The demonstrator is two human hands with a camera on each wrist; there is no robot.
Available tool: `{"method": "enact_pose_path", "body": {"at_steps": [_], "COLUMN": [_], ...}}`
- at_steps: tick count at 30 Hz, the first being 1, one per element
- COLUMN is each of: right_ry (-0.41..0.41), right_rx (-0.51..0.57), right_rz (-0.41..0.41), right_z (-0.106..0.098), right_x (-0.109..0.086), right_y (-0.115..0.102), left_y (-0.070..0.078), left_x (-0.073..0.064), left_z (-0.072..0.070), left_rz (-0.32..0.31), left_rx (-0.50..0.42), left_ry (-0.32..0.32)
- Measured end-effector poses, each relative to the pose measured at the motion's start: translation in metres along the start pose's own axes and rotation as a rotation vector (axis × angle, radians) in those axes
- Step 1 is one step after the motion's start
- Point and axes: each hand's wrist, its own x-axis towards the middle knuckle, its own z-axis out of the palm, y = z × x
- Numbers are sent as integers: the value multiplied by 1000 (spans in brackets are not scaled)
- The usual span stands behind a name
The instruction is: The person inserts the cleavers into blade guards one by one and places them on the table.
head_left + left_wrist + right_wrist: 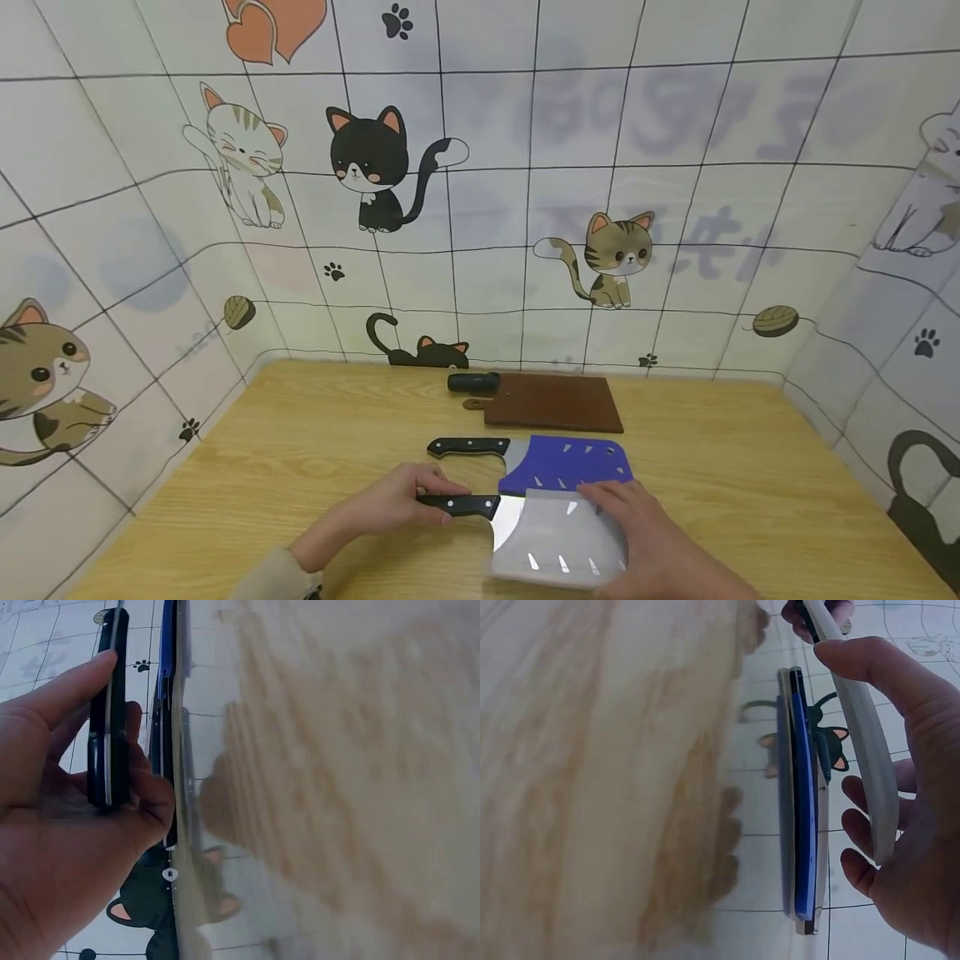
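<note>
In the head view, a cleaver with a black riveted handle (476, 505) is held near the front of the table, its blade inside a whitish slotted sheath (555, 537). My left hand (390, 500) grips that handle; the left wrist view shows thumb and fingers around it. My right hand (652, 542) holds the sheath by its far right end, thumb on one face and fingers on the other, as the right wrist view shows. Just behind lies a second cleaver with a black handle (468, 447) and a blue slotted sheath (573, 462). Most of the held blade is hidden by its sheath.
A dark brown cutting board (555, 402) lies farther back on the wooden table (337, 417). Beside its left end is a black cylindrical object (472, 382), its kind unclear. Cat-patterned walls (487, 208) enclose the table at the back and sides.
</note>
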Motion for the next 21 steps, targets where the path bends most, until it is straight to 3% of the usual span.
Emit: {"method": "enact_pose_path", "body": {"at_steps": [7, 11, 15, 21], "right_ry": [-16, -10, -18, -94], "right_rx": [-140, -179, -197, -142], "right_rz": [-41, -61, -66, 14], "right_z": [7, 10, 12, 14], "right_x": [-3, -3, -2, 0], "right_y": [8, 11, 12, 9], "left_y": [-5, -6, -5, -1], "left_x": [5, 10, 11, 10], "left_z": [4, 6, 7, 8], "left_rz": [-19, -35, -46, -80], "left_rx": [-7, 13, 38, 54], "left_ry": [-46, -33, -29, -35]}}
